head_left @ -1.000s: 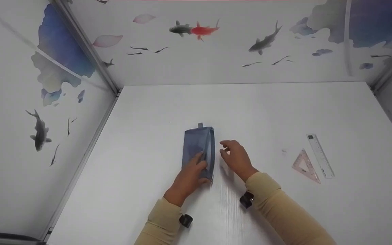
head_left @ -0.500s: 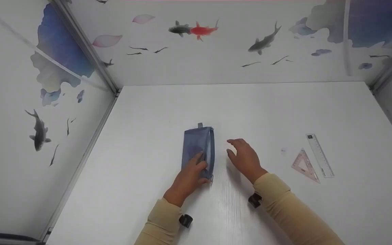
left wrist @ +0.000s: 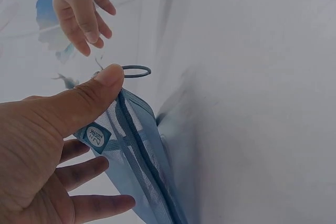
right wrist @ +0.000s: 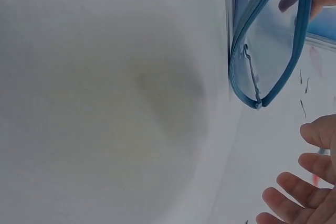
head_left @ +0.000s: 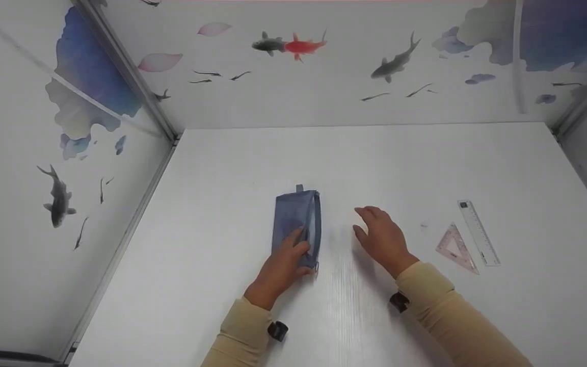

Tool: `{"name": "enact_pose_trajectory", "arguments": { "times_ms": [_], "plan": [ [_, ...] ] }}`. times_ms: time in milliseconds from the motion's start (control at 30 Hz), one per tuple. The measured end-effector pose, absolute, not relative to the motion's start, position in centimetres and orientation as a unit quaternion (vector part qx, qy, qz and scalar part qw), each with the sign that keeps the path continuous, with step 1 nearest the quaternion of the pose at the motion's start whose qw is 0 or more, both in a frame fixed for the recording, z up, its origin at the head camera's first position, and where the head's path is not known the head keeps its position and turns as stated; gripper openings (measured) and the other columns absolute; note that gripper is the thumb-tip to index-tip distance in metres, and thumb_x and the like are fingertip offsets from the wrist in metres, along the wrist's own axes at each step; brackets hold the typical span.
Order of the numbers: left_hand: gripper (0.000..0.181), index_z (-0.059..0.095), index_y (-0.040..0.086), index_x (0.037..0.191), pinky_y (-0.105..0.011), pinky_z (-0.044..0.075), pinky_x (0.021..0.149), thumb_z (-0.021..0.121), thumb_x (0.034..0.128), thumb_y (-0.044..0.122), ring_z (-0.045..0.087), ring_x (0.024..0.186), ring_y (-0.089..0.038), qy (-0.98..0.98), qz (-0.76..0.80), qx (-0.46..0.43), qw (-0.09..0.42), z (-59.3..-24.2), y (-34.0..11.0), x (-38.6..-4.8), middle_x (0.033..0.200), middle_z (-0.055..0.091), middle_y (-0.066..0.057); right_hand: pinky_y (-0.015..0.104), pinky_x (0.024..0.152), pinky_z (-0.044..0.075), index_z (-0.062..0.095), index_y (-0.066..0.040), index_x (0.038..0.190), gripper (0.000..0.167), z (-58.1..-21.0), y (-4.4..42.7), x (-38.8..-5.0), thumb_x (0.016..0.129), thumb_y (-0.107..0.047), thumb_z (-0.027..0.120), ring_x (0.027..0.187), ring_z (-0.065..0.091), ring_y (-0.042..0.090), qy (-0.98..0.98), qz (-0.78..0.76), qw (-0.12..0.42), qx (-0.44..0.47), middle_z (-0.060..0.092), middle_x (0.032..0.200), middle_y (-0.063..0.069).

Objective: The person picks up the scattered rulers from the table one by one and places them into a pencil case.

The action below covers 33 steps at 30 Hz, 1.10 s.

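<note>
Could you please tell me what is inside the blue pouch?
Through the open zip, the blue pouch shows its pale inner wall and a thin strip; the rest is hidden, partly by the left hand.

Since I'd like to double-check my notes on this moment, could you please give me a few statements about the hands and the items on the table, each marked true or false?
1. The left hand is holding the blue pouch. True.
2. The right hand is apart from the pouch and holds nothing. True.
3. The pouch's zip is fully closed. False: it is open, as the right wrist view shows.
4. The pink triangle lies between the right hand and the clear ruler. True.
5. The ruler is inside the pouch. False: it lies on the white table, beside the triangle.
</note>
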<state>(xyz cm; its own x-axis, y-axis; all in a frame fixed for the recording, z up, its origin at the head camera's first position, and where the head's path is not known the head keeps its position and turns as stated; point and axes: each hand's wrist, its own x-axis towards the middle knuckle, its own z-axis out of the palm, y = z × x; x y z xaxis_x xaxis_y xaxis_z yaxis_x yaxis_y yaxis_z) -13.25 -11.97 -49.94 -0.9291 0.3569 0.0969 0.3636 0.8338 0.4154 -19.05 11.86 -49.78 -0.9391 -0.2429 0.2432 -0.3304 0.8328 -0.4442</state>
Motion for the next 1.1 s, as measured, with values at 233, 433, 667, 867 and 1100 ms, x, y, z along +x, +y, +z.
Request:
{"name": "enact_pose_trajectory", "arguments": {
  "times_ms": [233, 433, 667, 867, 1100],
  "plan": [
    [0.039, 0.052, 0.014, 0.100, -0.041, 0.050, 0.094, 0.081, 0.0752, 0.022, 0.041, 0.134, -0.037, -0.952, -0.239, -0.189, 0.008, -50.0, -12.2, -13.2, 0.149, 0.037, -0.019, 0.049, 0.092, 0.049, 0.056, -0.002, 0.131, 0.045, -49.8, 13.0, -18.6, 0.091, -0.018, 0.068, 0.121, 0.053, 0.038, -0.956, 0.224, 0.095, 0.165, 0.056, 0.130, 0.021],
    [0.038, 0.053, 0.014, 0.101, -0.042, 0.049, 0.095, 0.081, 0.0757, 0.021, 0.041, 0.134, -0.037, -0.951, -0.244, -0.188, 0.004, -49.9, -12.2, -13.2, 0.149, 0.038, -0.019, 0.054, 0.098, 0.043, 0.052, -0.001, 0.134, 0.050, -49.7, 13.9, -18.4, 0.092, -0.023, 0.066, 0.126, 0.047, 0.040, -0.962, 0.203, 0.087, 0.161, 0.051, 0.135, 0.023],
    [0.039, 0.054, 0.014, 0.103, -0.042, 0.048, 0.096, 0.081, 0.0757, 0.022, 0.041, 0.134, -0.037, -0.952, -0.245, -0.185, 0.000, -50.0, -12.2, -13.2, 0.149, 0.037, -0.019, 0.057, 0.098, 0.040, 0.051, 0.001, 0.135, 0.054, -49.8, 15.1, -18.3, 0.092, -0.029, 0.066, 0.130, 0.042, 0.042, -0.966, 0.164, 0.105, 0.170, 0.049, 0.137, 0.026],
    [0.039, 0.053, 0.014, 0.102, -0.041, 0.050, 0.093, 0.080, 0.0762, 0.022, 0.042, 0.133, -0.037, -0.952, -0.244, -0.186, 0.004, -50.0, -12.2, -13.1, 0.149, 0.037, -0.019, 0.060, 0.100, 0.038, 0.049, 0.001, 0.136, 0.057, -49.9, 16.1, -18.2, 0.093, -0.033, 0.064, 0.132, 0.040, 0.043, -0.972, 0.143, 0.094, 0.162, 0.046, 0.139, 0.026],
    [0.039, 0.052, 0.014, 0.100, -0.041, 0.049, 0.095, 0.081, 0.0753, 0.022, 0.043, 0.132, -0.037, -0.952, -0.241, -0.189, 0.008, -50.0, -12.2, -13.2, 0.148, 0.038, -0.019, 0.060, 0.099, 0.038, 0.048, 0.001, 0.137, 0.058, -49.9, 17.3, -18.0, 0.093, -0.033, 0.064, 0.131, 0.040, 0.044, -0.976, 0.134, 0.088, 0.149, 0.046, 0.139, 0.027]
  ]
}}
